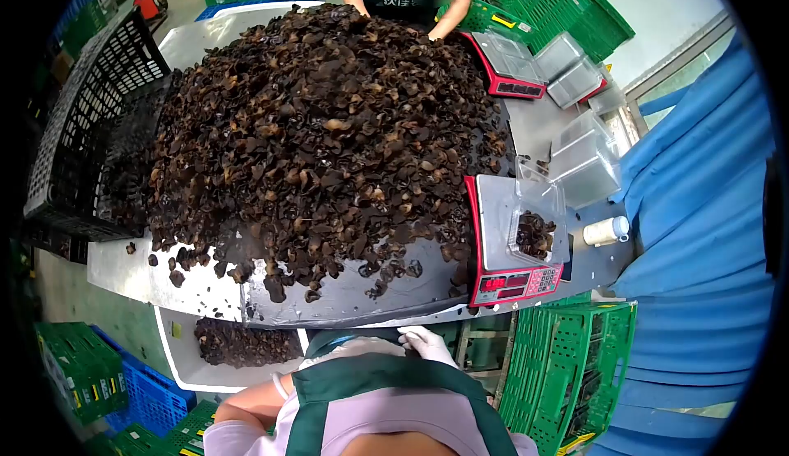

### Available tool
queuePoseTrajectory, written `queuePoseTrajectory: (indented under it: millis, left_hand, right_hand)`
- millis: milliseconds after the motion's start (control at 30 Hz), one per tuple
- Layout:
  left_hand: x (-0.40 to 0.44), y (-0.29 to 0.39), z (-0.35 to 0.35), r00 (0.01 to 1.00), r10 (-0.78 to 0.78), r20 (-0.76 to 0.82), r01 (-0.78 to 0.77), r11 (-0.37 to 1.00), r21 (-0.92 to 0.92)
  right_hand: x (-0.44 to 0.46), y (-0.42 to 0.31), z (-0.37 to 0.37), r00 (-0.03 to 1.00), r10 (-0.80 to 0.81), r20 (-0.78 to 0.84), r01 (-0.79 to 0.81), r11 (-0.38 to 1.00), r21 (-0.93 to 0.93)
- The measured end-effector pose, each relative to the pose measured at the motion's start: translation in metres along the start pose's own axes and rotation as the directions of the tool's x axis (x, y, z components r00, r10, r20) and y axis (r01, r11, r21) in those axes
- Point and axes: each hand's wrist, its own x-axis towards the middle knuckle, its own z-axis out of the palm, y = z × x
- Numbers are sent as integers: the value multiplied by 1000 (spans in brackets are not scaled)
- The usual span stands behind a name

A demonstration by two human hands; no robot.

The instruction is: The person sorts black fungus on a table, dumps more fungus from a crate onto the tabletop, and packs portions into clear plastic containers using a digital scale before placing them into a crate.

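My right hand [427, 344], in a white glove, is in front of my green apron [374, 376], just below the table edge. Its fingers point left, look loosely apart and show nothing held. A white shape [353, 347] at my waist may be my left glove; its fingers cannot be made out, and my left forearm [261, 402] passes behind the apron. Before me a big heap of dark brown wood ear mushrooms [320, 135] covers much of the metal table [353, 300]. On the near red scale [495, 226], a clear plastic box [536, 230] holds some mushrooms.
Across the heap, a co-worker's hands [438, 32] touch its far side near a second scale [518, 65]. Clear boxes [585, 164] and a white bottle [606, 231] stand right. A black crate [90, 119] borders the heap's left. A white bin [177, 349] and green crates [559, 374] are below.
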Motion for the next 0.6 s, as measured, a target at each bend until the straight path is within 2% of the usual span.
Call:
queuePoseTrajectory:
  millis: [100,133,167,200,233,267,300,333,367,433,500,567,600]
  left_hand:
    - [22,-3,11,999,-2,-51,6,998,69]
    - [25,-20,21,992,-5,-124,-1,999,-51]
    - [30,-38,28,990,-12,-138,5,999,-48]
    - [37,-54,34,984,33,-177,-30,999,24]
    - [43,-62,38,974,78,-214,-59,994,95]
    - [48,-69,44,948,63,-312,13,971,237]
    - [53,-96,45,923,37,-383,61,969,240]
    - [58,-87,38,853,-43,-521,208,942,263]
    - [65,-79,27,754,-108,-648,354,898,262]
    - [72,-111,7,622,259,-739,464,638,615]
    - [89,-110,-10,574,264,-775,583,533,613]
    - [97,-116,-14,556,193,-808,712,390,583]
    - [95,-124,-12,560,193,-806,725,357,589]
  right_hand:
    - [-1,8,-26,999,2,-49,5,989,150]
    - [3,9,-36,995,-49,-92,52,998,28]
    - [10,8,-46,986,-107,-125,95,991,-99]
    - [12,-3,-52,944,-269,-192,204,932,-298]
    - [18,-7,-61,882,-443,-162,347,841,-415]
    - [21,-11,-73,876,-467,-122,382,824,-418]
    - [23,-33,-81,868,-490,-80,417,806,-419]
    - [30,-44,-89,860,-509,-36,445,781,-438]
    - [42,-50,-95,849,-529,-1,492,789,-369]
    - [68,-74,-99,853,-511,102,500,748,-437]
    - [92,-112,-94,880,-410,239,470,682,-560]
    - [136,-110,-86,634,-686,356,677,272,-684]
    - [148,-114,-77,677,-640,363,616,222,-756]
